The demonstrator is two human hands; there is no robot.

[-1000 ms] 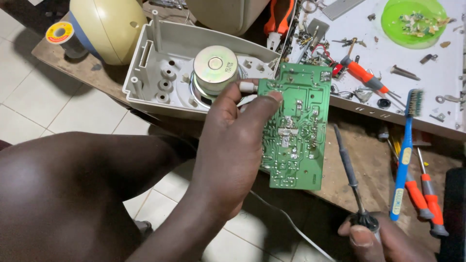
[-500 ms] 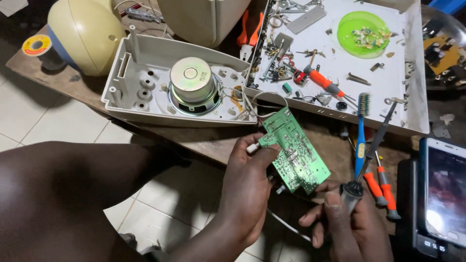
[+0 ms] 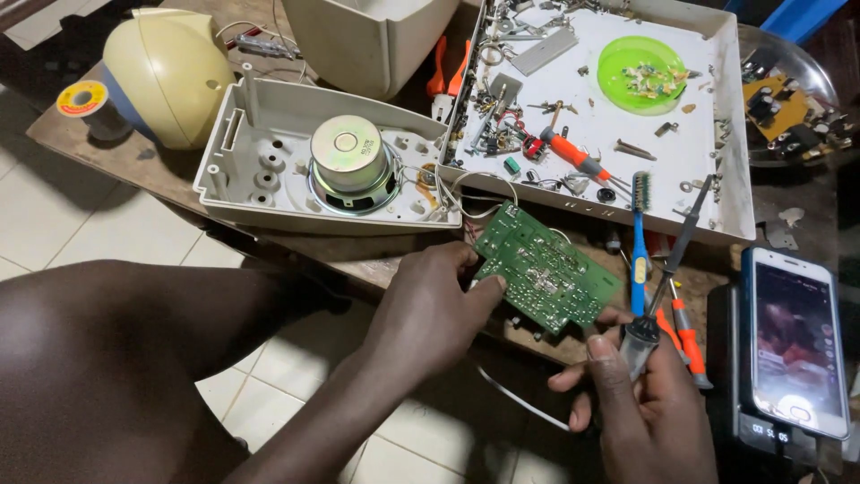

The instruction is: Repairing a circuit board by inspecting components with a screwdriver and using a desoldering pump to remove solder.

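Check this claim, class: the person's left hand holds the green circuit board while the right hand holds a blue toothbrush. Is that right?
Not quite. In the head view, the right hand holds a dark-handled soldering iron; the blue toothbrush lies on the bench. The left hand does hold the green circuit board.

Bare arms, 2 hands [image 3: 430,314], no sleeves.

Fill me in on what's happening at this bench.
A person's left hand holds a green circuit board by its edge, solder side up. The right hand grips a soldering iron, tip pointing away from the board. Thin wires run from the board to an open speaker housing on the wooden bench.
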